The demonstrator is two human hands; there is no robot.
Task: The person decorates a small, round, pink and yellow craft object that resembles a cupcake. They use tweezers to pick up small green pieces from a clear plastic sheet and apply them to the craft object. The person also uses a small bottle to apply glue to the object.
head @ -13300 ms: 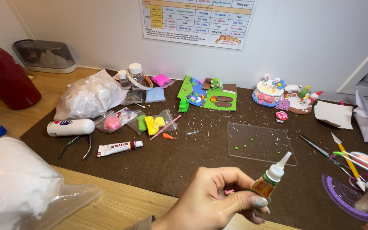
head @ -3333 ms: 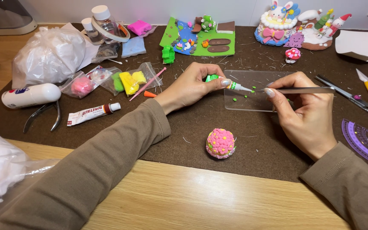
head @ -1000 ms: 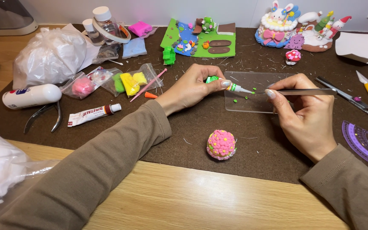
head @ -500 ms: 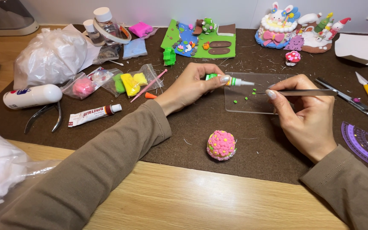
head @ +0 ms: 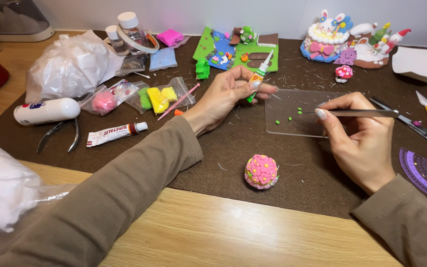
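On the desk (head: 213,232), take the clear plastic sheet (head: 297,112) as landmark. Just left of its edge, the left hand (head: 226,94) is closed around a small glue bottle (head: 259,76), nozzle tilted up and away from the sheet. The right hand (head: 359,133), at the sheet's right side, pinches thin metal tweezers (head: 357,113) whose tips reach the tiny green clay dots (head: 292,114) on the sheet. Those dots look soft, light and easily squashed, so only a gentle pinch at their sides seems wise. In front of the sheet, nearer the person, sits a pink flowered clay ball (head: 261,171), probably also dentable; hold it low.
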